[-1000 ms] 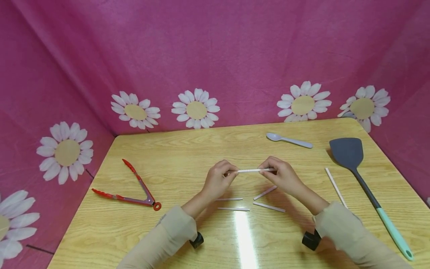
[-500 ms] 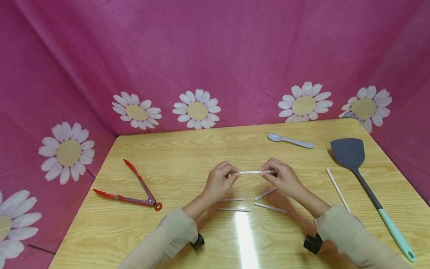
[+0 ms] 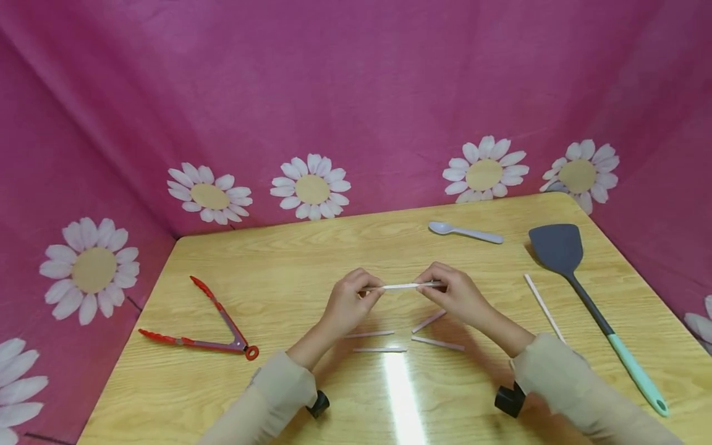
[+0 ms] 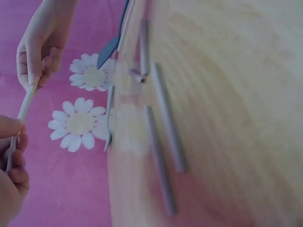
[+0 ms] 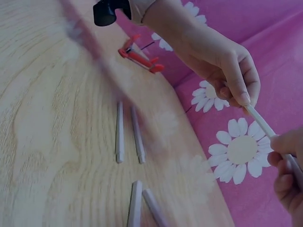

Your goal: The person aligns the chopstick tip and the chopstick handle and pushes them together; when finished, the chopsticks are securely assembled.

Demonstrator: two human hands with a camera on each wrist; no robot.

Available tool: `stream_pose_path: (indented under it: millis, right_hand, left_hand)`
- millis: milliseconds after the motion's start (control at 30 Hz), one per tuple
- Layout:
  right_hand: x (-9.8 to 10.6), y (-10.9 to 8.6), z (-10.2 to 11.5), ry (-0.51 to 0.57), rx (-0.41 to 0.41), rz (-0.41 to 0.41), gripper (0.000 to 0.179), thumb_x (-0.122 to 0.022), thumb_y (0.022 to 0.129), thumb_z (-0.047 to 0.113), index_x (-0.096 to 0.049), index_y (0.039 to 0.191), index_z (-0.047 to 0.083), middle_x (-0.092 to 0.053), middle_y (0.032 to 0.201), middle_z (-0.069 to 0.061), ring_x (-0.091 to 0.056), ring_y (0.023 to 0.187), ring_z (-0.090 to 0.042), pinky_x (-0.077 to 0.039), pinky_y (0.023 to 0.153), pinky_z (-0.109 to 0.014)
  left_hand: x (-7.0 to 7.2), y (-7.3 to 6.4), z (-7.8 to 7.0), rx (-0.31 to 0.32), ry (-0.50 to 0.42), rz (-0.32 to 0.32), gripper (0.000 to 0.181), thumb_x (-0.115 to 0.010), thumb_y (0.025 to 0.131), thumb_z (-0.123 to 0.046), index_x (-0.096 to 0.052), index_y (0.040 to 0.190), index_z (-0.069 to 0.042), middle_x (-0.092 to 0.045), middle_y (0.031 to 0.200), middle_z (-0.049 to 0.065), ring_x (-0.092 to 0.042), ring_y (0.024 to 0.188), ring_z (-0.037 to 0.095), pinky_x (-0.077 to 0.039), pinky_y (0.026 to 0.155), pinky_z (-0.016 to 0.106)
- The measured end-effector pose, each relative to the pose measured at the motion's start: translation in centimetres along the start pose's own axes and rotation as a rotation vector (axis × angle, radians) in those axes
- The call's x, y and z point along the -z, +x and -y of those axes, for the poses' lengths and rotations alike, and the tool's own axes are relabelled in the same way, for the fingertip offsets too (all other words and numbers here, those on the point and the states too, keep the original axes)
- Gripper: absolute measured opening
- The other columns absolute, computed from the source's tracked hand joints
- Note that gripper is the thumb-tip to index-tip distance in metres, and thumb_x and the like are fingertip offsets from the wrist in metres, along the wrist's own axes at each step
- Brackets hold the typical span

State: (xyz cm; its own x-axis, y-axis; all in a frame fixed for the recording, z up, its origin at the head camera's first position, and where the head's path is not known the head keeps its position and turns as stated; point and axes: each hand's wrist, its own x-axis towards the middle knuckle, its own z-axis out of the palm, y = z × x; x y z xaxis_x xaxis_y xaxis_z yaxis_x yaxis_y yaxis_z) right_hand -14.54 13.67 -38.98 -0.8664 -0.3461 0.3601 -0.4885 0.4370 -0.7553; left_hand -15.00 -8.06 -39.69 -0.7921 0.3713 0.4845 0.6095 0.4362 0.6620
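A thin white stick is held level above the table, its middle bare between the two hands. My left hand pinches it between thumb and fingers on one side, and my right hand pinches the other side. The left wrist view shows the stick running straight from one thumb to the other; both ends are mostly covered by fingers. Below lie several short white pieces: two on the left, one a stick piece, and two angled ones on the right, including another piece.
A longer white stick lies to the right, beside a grey turner with a mint handle. A pale spoon rests near the back edge. Red-tipped tongs lie spread on the left. Pink flowered cloth surrounds the table.
The head view has shifted slightly, so the whole scene sits a little further left. Both hands keep their pinch on the stick, which stays straight.
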Motion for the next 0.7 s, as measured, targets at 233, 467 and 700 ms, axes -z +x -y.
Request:
stream_pose_path:
  millis: [233,467,700]
  right_hand:
    - [0.1,0.6,0.2,-0.091,0.042,-0.015,0.004,-0.067,0.079,0.004,-0.067,0.083,0.004,-0.061,0.078,0.0,-0.058,0.068,-0.008,-0.049,0.064,-0.026]
    - [0.1,1.0,0.8,-0.397,0.19,-0.071,0.009,-0.074,0.071,0.011,-0.067,0.076,0.013,-0.062,0.075,0.004,-0.048,0.071,-0.014,-0.036,0.07,-0.035]
    - [0.5,0.9,0.7,-0.488,0.14,-0.005,0.006,-0.072,0.074,0.011,-0.066,0.076,0.01,-0.058,0.072,0.004,-0.048,0.069,-0.012,-0.042,0.056,-0.026]
  left_hand:
    - [1.1,0.9,0.3,0.049,-0.026,0.067,0.004,-0.065,0.081,-0.007,-0.068,0.084,-0.005,-0.059,0.078,0.001,-0.052,0.067,0.009,-0.046,0.06,0.02]
    - [1.2,1.3,0.5,-0.009,0.041,0.07,0.004,-0.067,0.08,-0.008,-0.068,0.083,-0.007,-0.058,0.077,-0.001,-0.05,0.066,0.01,-0.041,0.056,0.02]
    - [1.1,1.4,0.7,-0.105,0.166,-0.079,0.017,-0.069,0.077,-0.008,-0.066,0.093,-0.005,-0.052,0.109,0.01,-0.045,0.104,0.025,-0.042,0.082,0.036]
